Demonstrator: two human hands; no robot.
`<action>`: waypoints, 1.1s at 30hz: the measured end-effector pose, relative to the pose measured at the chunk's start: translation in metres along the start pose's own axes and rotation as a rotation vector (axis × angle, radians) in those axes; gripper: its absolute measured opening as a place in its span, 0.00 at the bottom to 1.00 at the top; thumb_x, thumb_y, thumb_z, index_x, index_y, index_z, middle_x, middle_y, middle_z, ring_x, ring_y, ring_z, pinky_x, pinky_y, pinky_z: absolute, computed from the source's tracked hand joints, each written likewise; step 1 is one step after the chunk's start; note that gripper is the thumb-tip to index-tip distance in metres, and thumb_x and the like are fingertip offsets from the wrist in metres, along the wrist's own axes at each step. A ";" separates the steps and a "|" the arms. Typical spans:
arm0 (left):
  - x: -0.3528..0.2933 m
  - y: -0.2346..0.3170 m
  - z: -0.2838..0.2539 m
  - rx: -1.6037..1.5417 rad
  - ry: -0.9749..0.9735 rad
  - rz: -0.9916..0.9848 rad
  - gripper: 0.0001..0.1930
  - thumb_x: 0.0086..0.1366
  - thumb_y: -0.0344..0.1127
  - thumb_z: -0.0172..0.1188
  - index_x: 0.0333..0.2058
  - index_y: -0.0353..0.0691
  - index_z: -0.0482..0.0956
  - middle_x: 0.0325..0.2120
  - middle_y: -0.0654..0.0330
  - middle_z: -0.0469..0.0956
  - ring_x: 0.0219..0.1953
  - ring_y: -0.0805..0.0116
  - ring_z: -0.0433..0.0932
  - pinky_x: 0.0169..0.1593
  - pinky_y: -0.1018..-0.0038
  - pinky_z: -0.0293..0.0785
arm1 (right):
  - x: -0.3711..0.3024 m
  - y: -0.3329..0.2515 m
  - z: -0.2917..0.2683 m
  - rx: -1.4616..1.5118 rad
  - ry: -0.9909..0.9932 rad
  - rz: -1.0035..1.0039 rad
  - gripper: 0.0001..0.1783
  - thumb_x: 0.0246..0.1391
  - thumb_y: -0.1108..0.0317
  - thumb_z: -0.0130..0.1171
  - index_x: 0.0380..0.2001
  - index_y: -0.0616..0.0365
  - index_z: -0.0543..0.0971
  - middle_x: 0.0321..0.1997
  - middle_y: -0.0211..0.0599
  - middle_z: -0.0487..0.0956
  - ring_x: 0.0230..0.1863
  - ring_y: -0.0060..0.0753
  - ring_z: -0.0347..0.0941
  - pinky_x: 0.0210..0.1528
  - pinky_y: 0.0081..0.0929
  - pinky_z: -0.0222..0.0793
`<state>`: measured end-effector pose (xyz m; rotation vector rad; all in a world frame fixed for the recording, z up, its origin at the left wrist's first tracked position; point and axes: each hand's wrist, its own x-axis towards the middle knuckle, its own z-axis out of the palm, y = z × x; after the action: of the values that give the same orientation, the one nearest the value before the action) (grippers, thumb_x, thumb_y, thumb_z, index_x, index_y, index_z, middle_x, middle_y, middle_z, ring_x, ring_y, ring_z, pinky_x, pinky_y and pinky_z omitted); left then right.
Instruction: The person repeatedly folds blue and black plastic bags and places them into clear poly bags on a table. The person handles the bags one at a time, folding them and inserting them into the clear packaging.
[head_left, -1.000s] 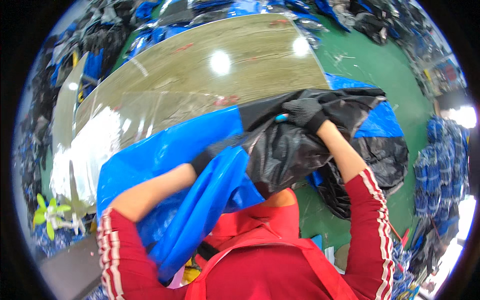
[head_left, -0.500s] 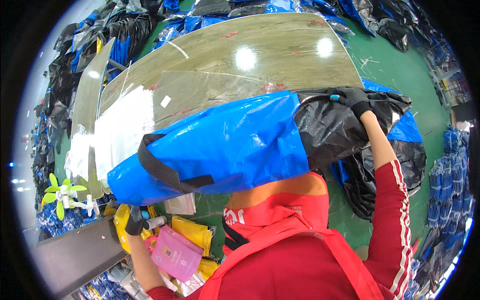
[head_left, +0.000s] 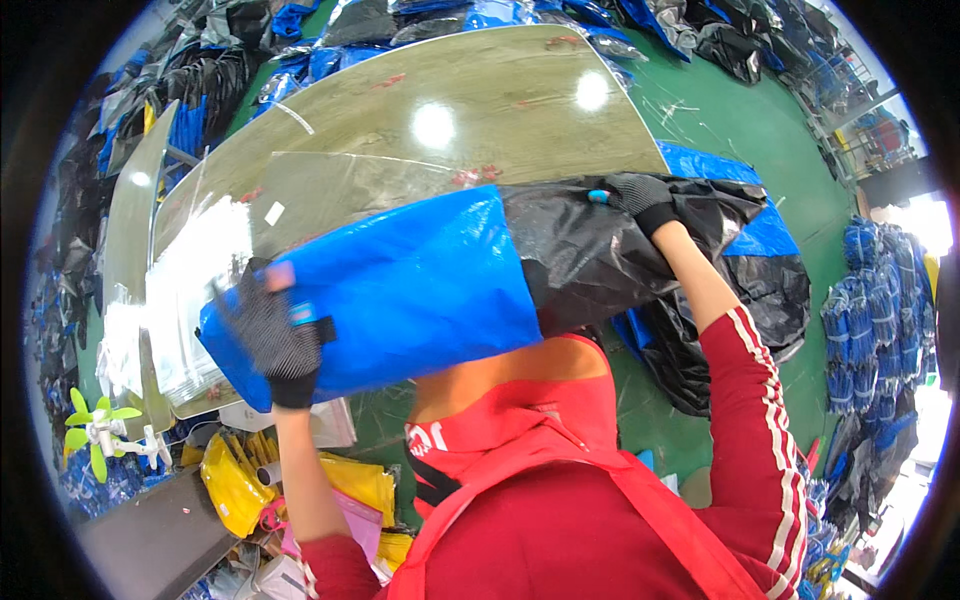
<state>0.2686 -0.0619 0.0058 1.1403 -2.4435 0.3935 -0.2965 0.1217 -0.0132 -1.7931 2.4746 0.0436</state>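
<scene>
So the blue-and-black bag [head_left: 430,285] is lying along the desk [head_left: 520,110]'s near edge. Right hand [head_left: 640,198] is resting on its black part, probably steadying it; can't tell if it's gripping. Left hand [head_left: 275,325] is showing blurry over the blue end, grip unclear too. Yellow packets [head_left: 235,485] are crowding the near left.

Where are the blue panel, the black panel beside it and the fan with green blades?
Blue panel [head_left: 425,285]: head view, the broad middle of its face.
Black panel [head_left: 590,248]: head view, its wrinkled middle.
Fan [head_left: 102,431]: head view, the pale hub between its blades.
</scene>
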 end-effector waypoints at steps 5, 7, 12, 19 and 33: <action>0.058 0.034 0.009 -0.007 -0.476 0.132 0.34 0.62 0.53 0.53 0.62 0.39 0.63 0.66 0.46 0.56 0.70 0.49 0.49 0.71 0.51 0.34 | -0.004 -0.001 -0.003 0.056 0.058 0.009 0.29 0.54 0.33 0.48 0.37 0.44 0.83 0.38 0.40 0.82 0.40 0.47 0.79 0.42 0.45 0.73; 0.087 0.071 -0.021 0.174 -0.611 0.049 0.34 0.62 0.52 0.54 0.61 0.36 0.65 0.63 0.44 0.61 0.68 0.49 0.54 0.70 0.51 0.38 | -0.003 -0.009 -0.008 0.022 0.012 0.032 0.32 0.51 0.30 0.48 0.36 0.45 0.83 0.37 0.41 0.83 0.41 0.49 0.79 0.42 0.46 0.73; 0.123 0.259 -0.027 -0.566 -0.182 0.385 0.41 0.57 0.61 0.57 0.59 0.34 0.64 0.60 0.40 0.62 0.64 0.40 0.57 0.69 0.48 0.42 | -0.014 -0.028 -0.045 0.042 -0.053 0.077 0.30 0.54 0.35 0.50 0.39 0.50 0.82 0.38 0.44 0.82 0.40 0.52 0.79 0.43 0.48 0.72; 0.107 0.298 0.045 -0.496 -0.177 0.531 0.51 0.49 0.62 0.63 0.64 0.34 0.56 0.63 0.37 0.55 0.66 0.39 0.52 0.68 0.44 0.38 | -0.092 0.016 -0.082 -0.314 0.202 0.208 0.24 0.56 0.45 0.52 0.55 0.31 0.76 0.62 0.33 0.71 0.69 0.49 0.56 0.65 0.68 0.41; 0.117 0.373 0.055 -0.477 -0.390 0.658 0.55 0.51 0.75 0.51 0.64 0.33 0.58 0.65 0.38 0.51 0.70 0.40 0.41 0.65 0.32 0.24 | -0.156 0.001 -0.036 1.730 0.791 0.610 0.25 0.56 0.63 0.62 0.54 0.62 0.72 0.48 0.42 0.78 0.43 0.37 0.78 0.44 0.35 0.78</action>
<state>-0.1021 0.0710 -0.0152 0.2064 -2.9828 -0.2603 -0.2509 0.2665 0.0364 -0.2363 1.7354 -2.1663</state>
